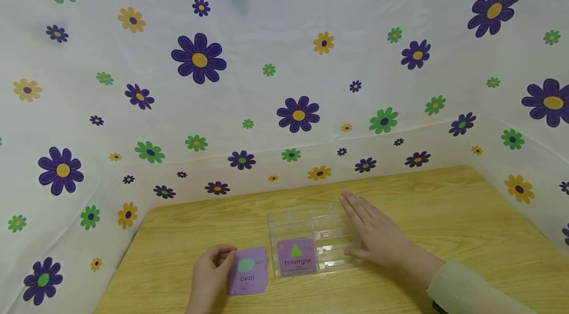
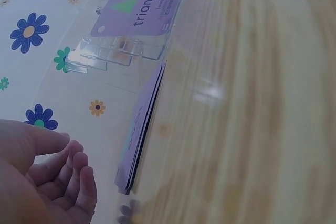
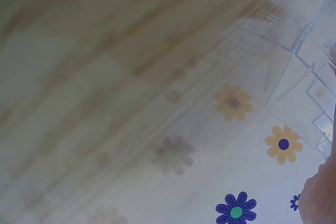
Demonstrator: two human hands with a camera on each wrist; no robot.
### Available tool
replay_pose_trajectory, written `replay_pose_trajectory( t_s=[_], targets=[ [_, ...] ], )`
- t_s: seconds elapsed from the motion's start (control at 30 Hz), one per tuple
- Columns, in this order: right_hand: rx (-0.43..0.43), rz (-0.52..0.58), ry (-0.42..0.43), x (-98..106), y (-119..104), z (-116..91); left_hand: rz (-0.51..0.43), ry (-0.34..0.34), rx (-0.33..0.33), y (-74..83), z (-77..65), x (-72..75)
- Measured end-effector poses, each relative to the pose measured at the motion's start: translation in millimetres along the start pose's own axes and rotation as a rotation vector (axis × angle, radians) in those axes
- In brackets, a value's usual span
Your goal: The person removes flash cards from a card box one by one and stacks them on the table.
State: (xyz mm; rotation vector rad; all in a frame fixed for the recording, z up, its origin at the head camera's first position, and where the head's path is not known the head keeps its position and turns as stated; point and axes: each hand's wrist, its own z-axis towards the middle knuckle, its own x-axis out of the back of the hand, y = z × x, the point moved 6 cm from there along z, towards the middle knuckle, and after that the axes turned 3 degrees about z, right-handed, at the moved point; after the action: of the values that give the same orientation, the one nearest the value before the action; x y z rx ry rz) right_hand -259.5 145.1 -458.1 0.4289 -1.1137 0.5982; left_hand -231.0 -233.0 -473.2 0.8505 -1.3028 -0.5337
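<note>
A clear plastic card rack [image 1: 338,237] with several tiers sits on the table, a purple "triangle" card [image 1: 297,256] in its left part. My right hand [image 1: 378,235] rests along the rack's right side, fingers straight and thumb reaching toward the lower tiers; only its edge shows in the right wrist view. Left of the rack lies a small stack of purple cards [image 1: 247,274], the top one reading "oval". Beside that stack is my left hand [image 1: 212,269], fingers loosely curled. In the left wrist view, a gap separates this hand [image 2: 52,177] from the card stack [image 2: 139,135].
The wood-grain table [image 1: 178,245] has a glossy surface. White cloth [image 1: 249,97] printed with flowers rises behind it and on both sides. A light sleeve [image 1: 462,284] covers my right forearm.
</note>
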Motion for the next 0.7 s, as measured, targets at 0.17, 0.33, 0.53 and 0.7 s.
replay_pose_trajectory(
  t_s=[0.17, 0.33, 0.53, 0.7],
  targets=[
    [0.009, -0.013, 0.022, 1, 0, -1, 0.006, 0.003, -0.015, 6.6, -2.3, 0.0],
    [0.017, -0.017, 0.027, 1, -1, -1, 0.008, 0.001, -0.033, 10.8, -3.5, -0.8],
    [0.009, -0.022, 0.001, 0, 0, 0, 0.010, -0.005, -0.048, 14.2, -5.0, -2.2],
    [-0.005, -0.012, -0.037, -1, 0, 0, 0.006, -0.019, -0.053, 15.7, -4.4, -6.2]
  ],
)
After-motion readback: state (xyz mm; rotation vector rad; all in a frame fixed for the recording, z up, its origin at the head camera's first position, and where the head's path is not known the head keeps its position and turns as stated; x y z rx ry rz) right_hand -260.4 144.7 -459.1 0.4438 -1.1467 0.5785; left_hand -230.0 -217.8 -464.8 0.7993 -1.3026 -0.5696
